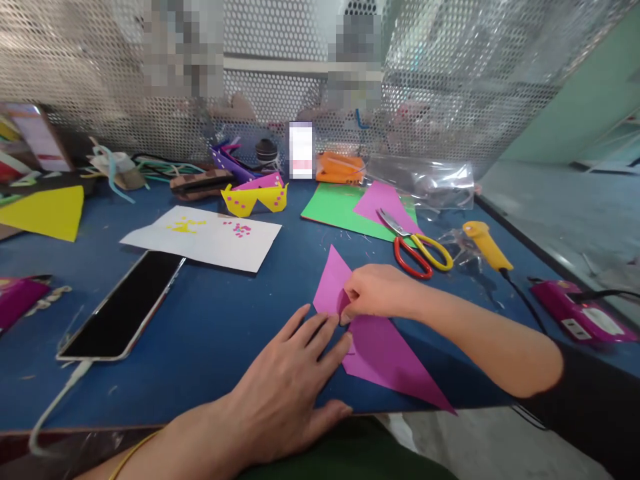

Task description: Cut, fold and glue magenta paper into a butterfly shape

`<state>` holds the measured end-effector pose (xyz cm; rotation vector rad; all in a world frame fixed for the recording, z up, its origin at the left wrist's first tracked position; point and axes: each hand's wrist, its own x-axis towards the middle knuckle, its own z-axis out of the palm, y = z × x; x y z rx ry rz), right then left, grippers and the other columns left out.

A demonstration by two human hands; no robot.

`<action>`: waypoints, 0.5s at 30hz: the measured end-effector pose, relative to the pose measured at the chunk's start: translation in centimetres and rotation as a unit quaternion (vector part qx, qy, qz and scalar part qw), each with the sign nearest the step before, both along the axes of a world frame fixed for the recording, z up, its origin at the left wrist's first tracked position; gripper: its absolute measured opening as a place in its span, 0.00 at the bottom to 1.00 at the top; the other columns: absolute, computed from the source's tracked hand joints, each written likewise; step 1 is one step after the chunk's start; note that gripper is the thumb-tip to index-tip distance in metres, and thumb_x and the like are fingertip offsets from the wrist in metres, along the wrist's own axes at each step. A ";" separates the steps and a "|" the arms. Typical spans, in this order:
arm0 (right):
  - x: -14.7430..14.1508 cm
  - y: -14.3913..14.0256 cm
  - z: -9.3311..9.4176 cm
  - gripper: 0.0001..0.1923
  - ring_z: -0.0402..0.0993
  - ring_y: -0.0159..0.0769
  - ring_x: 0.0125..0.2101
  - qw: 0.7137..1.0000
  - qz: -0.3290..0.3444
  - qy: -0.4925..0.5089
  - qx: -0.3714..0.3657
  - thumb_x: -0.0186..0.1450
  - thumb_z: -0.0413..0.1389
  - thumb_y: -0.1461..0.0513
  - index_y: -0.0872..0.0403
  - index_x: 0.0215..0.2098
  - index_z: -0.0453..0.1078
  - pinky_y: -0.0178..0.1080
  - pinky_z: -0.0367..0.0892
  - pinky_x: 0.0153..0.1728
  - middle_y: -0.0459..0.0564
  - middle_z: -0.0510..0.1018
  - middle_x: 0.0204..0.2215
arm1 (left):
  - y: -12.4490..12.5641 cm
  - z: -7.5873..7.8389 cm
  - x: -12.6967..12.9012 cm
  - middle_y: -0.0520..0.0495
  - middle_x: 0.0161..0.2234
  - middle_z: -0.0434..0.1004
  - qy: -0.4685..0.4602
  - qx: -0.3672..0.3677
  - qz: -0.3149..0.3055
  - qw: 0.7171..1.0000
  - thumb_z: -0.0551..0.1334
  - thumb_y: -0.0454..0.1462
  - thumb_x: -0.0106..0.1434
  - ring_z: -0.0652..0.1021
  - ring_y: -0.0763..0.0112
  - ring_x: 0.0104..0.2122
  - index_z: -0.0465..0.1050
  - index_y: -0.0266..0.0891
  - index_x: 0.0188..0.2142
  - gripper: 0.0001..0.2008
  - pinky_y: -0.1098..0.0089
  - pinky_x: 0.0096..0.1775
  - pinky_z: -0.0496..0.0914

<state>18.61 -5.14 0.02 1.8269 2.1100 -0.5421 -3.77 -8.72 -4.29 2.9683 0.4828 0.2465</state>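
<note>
A folded purple sheet of paper (390, 353) lies near the table's front edge, its pointed corner passing over that edge. My left hand (295, 367) rests on the paper's left side with fingers stretched out. Closed in a pinch, my right hand (373, 293) presses down on the paper's middle, close to the left fingertips. A small dark spot shows at its fingertips; what it holds, if anything, is hidden. Beyond the right hand lie scissors (413, 247) with one red and one yellow handle, blades partly over a purple piece (377, 203) and a green sheet (335, 210).
A phone (127, 307) on a white cable lies left, beside a white sheet (245, 250) with yellow and pink bits. Yellow paper glasses (255, 200) stand behind. At right are a yellow glue gun (487, 247) and a magenta power strip (580, 313). A perforated metal panel (280, 40) closes the back.
</note>
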 end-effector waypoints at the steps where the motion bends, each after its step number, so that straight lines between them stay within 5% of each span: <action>1: 0.1 -0.2 0.0 0.19 0.71 0.35 0.26 1.000 0.001 0.004 0.003 0.57 0.61 0.43 0.50 0.26 0.77 0.36 0.52 0.24 0.45 0.76 0.23 | 0.0 0.0 0.0 0.39 0.66 0.65 0.001 0.000 0.000 1.000 0.53 0.56 0.70 0.67 0.52 0.64 0.60 0.41 0.66 0.33 0.48 0.67 0.55; 10: -0.4 0.4 0.4 0.20 0.72 0.37 0.24 1.000 -0.006 0.002 -0.021 0.56 0.62 0.42 0.50 0.23 0.75 0.37 0.55 0.24 0.45 0.75 0.18 | -0.2 -0.1 0.1 0.38 0.65 0.66 -0.010 0.012 0.002 1.000 0.55 0.55 0.68 0.67 0.52 0.63 0.61 0.40 0.65 0.33 0.47 0.66 0.55; 15: -0.8 0.6 0.4 0.18 0.73 0.37 0.23 0.999 -0.005 -0.003 -0.032 0.57 0.63 0.46 0.50 0.21 0.74 0.37 0.57 0.25 0.45 0.75 0.16 | -0.5 -0.5 0.1 0.34 0.63 0.68 -0.033 0.047 0.009 0.998 0.54 0.56 0.68 0.68 0.52 0.62 0.57 0.29 0.66 0.38 0.51 0.67 0.52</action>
